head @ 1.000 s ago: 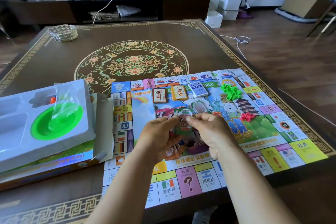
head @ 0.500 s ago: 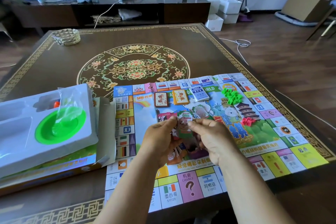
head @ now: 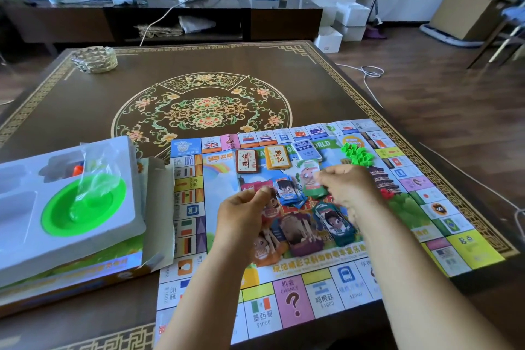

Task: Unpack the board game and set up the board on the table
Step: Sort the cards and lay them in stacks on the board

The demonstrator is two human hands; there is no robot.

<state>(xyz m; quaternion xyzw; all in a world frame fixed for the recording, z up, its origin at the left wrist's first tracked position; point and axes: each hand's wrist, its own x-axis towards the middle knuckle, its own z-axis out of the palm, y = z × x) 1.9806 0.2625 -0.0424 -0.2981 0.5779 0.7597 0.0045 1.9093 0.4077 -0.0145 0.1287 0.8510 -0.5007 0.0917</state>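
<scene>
Right hand grips a green money stack — left hand pinches red notes — over the board.

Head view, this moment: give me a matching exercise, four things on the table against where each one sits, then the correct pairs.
Things:
1. green dish
2. green houses
3. woven coaster stack
4. green banknote

Places:
A. far left corner of the table
B. pinched in the right hand
C. round hollow of the white tray
D. piled on the board, near its far right corner

Pairs: 1-C, 2-D, 3-A, 4-B
</scene>
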